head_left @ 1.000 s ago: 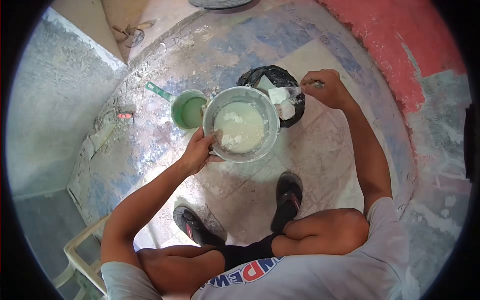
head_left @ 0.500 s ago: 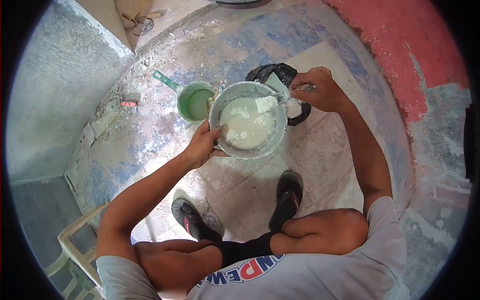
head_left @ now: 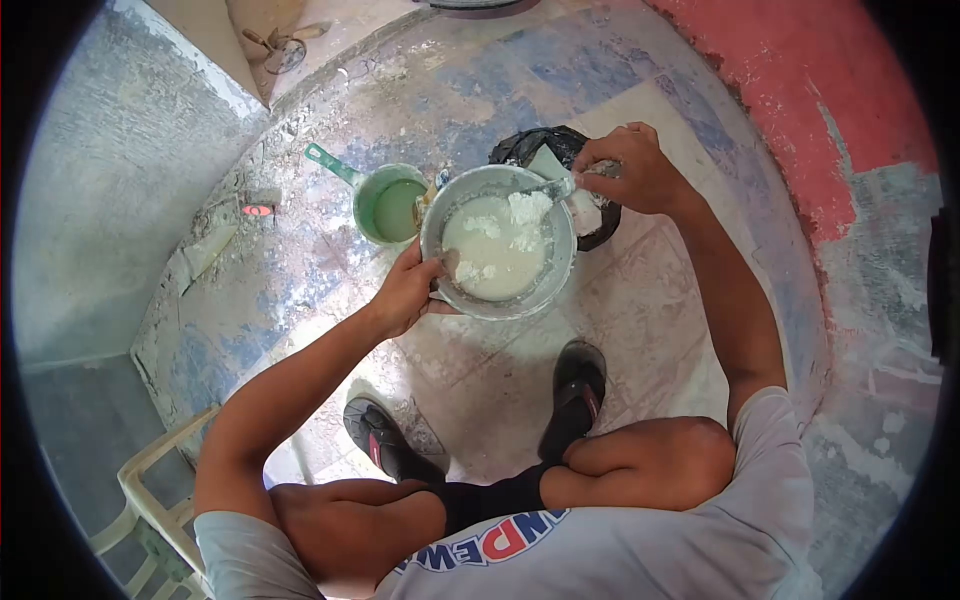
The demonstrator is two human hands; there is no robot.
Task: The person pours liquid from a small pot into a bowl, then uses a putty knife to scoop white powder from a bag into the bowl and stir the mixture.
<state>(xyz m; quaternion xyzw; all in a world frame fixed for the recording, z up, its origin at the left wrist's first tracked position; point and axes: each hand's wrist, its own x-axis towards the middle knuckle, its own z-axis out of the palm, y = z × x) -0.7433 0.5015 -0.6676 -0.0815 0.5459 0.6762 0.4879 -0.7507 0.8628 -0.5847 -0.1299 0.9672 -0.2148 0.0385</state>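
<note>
My left hand (head_left: 408, 292) grips the left rim of a grey bucket (head_left: 565, 262), which holds milky liquid with white powder clumps on it. Over the bucket's upper right rim, my right hand (head_left: 628, 172) is closed round the handle of a scraper-like tool (head_left: 550, 188). White powder (head_left: 528, 208) lies at the tool's end, above the liquid. Behind the bucket stands a black plastic bag (head_left: 530, 146), open, with white powder in it, partly hidden. A green dipper (head_left: 368, 190) with greenish liquid sits just left of the bucket.
A small red object (head_left: 257, 210) lies on the stained floor at the left. A trowel-like tool (head_left: 285, 50) rests at the top left. My feet in dark sandals (head_left: 580, 372) are below the bucket. Part of a plastic chair (head_left: 160, 490) shows at the lower left.
My right hand has shifted slightly up and left with the tool. More powder now lies on the liquid below the tool's end. The bucket has moved very slightly right.
</note>
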